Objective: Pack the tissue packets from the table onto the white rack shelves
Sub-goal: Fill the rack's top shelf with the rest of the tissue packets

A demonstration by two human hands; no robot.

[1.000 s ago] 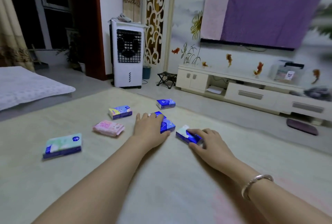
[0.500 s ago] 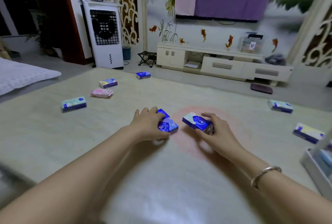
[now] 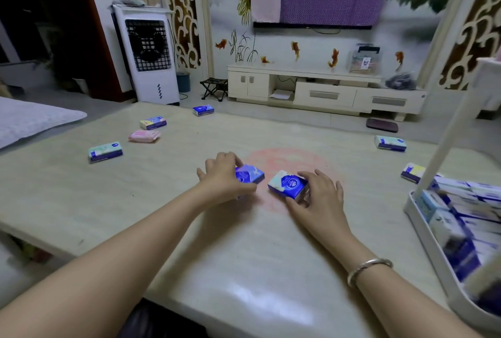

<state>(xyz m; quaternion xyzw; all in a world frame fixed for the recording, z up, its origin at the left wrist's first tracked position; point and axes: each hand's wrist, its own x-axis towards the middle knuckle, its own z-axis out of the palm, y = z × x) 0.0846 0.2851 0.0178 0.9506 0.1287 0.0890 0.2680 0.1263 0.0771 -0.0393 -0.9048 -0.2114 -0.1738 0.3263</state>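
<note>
Since half a second ago both packets have been tilted up off the counter (image 3: 135, 202). The blue packet (image 3: 250, 173) is pinched by the left hand (image 3: 221, 175); the white-and-blue packet (image 3: 288, 183) is held between the right hand (image 3: 318, 196) thumb and curled fingers (image 3: 303, 200). Light, soft and slick, they are best gripped across the short sides. Beyond the fingers, loose packets (image 3: 105, 151) lie scattered; the white rack (image 3: 423, 218) stands rightward.

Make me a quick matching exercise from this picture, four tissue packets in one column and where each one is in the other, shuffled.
Things:
1. pink packet
2. blue packet with white corner
3. dark blue packet
4. yellow-ended packet

Places:
A. in the left hand's grip
B. beside the white rack's pole
C. lying free, far left of the table
D. in the right hand's grip

Pairs: 1-C, 2-D, 3-A, 4-B
</note>
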